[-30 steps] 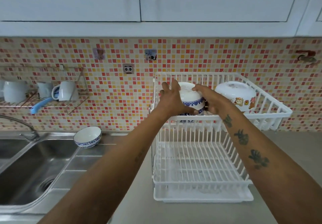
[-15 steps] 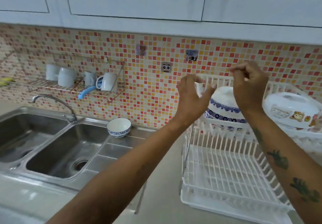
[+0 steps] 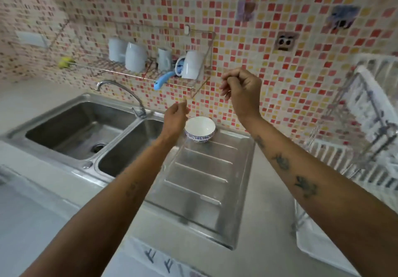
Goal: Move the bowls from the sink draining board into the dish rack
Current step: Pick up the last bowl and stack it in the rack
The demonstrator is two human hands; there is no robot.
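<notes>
One white bowl with a blue patterned band (image 3: 200, 130) stands upright at the far end of the steel draining board (image 3: 202, 182). My left hand (image 3: 174, 120) hovers just left of the bowl, fingers loosely curled, holding nothing. My right hand (image 3: 243, 91) is raised above and right of the bowl, fingers curled, also without anything in it. The white dish rack (image 3: 366, 126) is at the right edge, blurred; its contents cannot be made out.
A double steel sink (image 3: 86, 134) with a curved tap (image 3: 120, 91) lies to the left. A wire wall shelf (image 3: 137, 70) holds white mugs and a blue-handled tool. Grey counter runs between draining board and rack.
Both hands let go of the blue-banded bowl left in the rack's upper tier and swung left over the draining board. The view turned left and down toward the sink.
</notes>
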